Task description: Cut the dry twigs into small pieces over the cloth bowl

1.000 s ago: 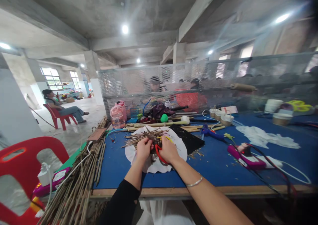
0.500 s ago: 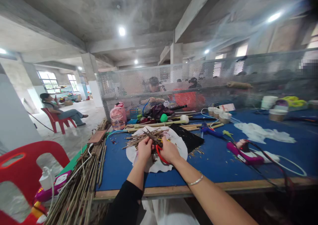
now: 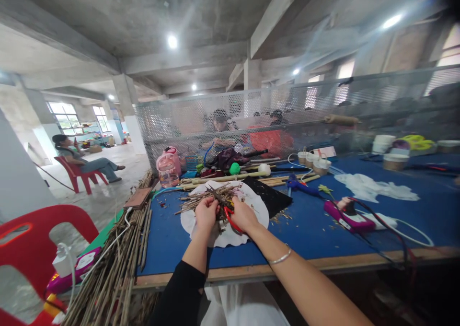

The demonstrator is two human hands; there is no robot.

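Over a white round cloth (image 3: 255,215) on the blue table (image 3: 309,235), my left hand (image 3: 206,214) grips a bunch of thin brown twigs (image 3: 201,197) that fans out to the left. My right hand (image 3: 244,214) is closed on red-handled scissors (image 3: 229,218), whose blades sit at the twigs between both hands. The blades themselves are mostly hidden by my fingers.
A black cloth (image 3: 271,197) lies right of the white one. Long sticks (image 3: 118,263) pile along the table's left edge beside a red chair (image 3: 39,239). A pink glue gun (image 3: 347,218) with cables, a pink jug (image 3: 168,167) and small bowls (image 3: 316,163) stand around. People sit behind the mesh screen (image 3: 287,110).
The view has drifted slightly left and up. My hands stay together on the twigs and scissors, shifted a little toward the table's far side.
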